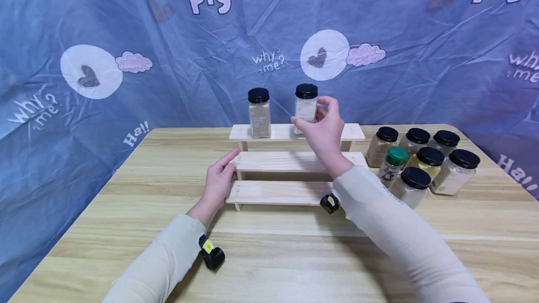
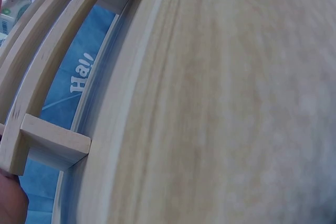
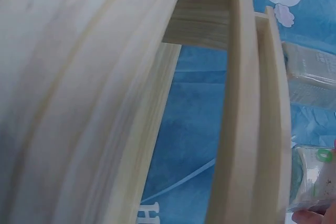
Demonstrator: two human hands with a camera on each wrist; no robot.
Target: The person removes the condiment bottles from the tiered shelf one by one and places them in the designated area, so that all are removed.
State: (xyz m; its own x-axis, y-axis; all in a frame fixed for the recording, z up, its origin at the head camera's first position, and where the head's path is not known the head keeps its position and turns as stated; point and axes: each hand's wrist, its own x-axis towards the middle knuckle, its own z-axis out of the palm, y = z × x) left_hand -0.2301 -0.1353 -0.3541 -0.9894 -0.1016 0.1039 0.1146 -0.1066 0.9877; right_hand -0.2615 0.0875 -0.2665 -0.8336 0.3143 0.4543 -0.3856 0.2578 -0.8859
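Note:
A three-step wooden rack (image 1: 278,192) stands on the table. My left hand (image 1: 218,179) grips its left end, beside the middle and front steps. In the left wrist view, part of this hand shows right by the end of a step. My right hand (image 1: 326,127) holds a clear spice jar (image 1: 306,107) with a black lid, upright at the top step. Thumb and fingers sit on either side of the jar's lower body. To its left, a jar of brownish powder (image 1: 259,118), also black-lidded, stands on the same step.
Several black-lidded jars (image 1: 455,172) are grouped on the table (image 1: 269,256) right of the rack. Among them stands a smaller green-capped bottle (image 1: 392,166). A blue printed cloth (image 1: 236,50) hangs behind the table.

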